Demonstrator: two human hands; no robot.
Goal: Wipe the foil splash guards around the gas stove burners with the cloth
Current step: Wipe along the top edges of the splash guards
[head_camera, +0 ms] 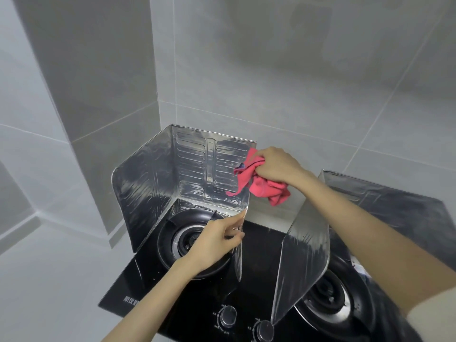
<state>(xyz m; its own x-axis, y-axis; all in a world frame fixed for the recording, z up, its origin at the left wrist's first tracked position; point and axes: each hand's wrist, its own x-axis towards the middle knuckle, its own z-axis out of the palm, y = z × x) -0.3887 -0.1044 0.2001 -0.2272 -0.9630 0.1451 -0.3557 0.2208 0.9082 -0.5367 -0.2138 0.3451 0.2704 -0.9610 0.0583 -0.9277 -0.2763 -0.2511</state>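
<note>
The right arm crosses above the right splash guard [306,250]. The right hand [276,166] has its fingers bunched round the pink cloth [264,188] at the left splash guard's [192,169] back corner. The left hand [217,240] pinches that guard's side flap. Wiping seems early to me, with the right guard likely left to do. Thin flap edges crowd the narrow gap over the stove [259,243].

The left foil guard [190,166] walls the left burner [190,240] at 9, 12 and 3 o'clock, leaving only 6 o'clock open. The left hand [214,240], holding the 3 o'clock panel, partly fills that opening. The right hand [276,166], gripping the cloth [261,186], blocks the guard's 1 o'clock corner. Between this guard and the right foil guard [306,255] lies a narrow free strip of stove glass [261,243], reachable from 6 o'clock past the knobs [228,315].
</note>
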